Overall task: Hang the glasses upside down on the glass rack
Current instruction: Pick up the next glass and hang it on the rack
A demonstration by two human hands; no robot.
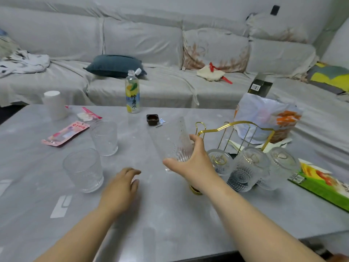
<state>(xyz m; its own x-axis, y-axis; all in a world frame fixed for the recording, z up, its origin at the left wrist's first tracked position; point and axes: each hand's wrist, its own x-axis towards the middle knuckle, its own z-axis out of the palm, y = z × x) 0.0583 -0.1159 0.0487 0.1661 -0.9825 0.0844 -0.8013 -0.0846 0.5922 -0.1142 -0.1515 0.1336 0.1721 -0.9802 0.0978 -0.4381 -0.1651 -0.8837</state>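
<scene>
Right hand (190, 163) grips a clear ribbed glass (174, 142) low down by its base, fingers (196, 140) and thumb curled round it. The glass is lifted off the worktop (170, 214), tilted and motion-blurred, with its mouth pointing up and away, so not yet inverted. It sits just left of the gold wire glass rack (234, 126). Left hand (122, 184) is low over the worktop, fingers loosely curled, holding nothing. Three glasses already hang upside down on the rack: (220, 161), (247, 167), (281, 163). Two upright glasses wait on the left, the far glass (104, 138) and the near glass (83, 169). Likely step is flip and hang: roll the wrist until the mouth faces down, then lower it over a free prong, probably the looped one on the rack's left end. Keep it from knocking the nearest hung glass, and steady the rack with the left hand if it shifts. Readable text: the lemon drink bottle (132, 91) has vertical Chinese characters ending in 水. Print on the pink packet (66, 133), the green box (321, 184) and the orange-printed plastic bag (268, 118) is too small or blurred to read.
</scene>
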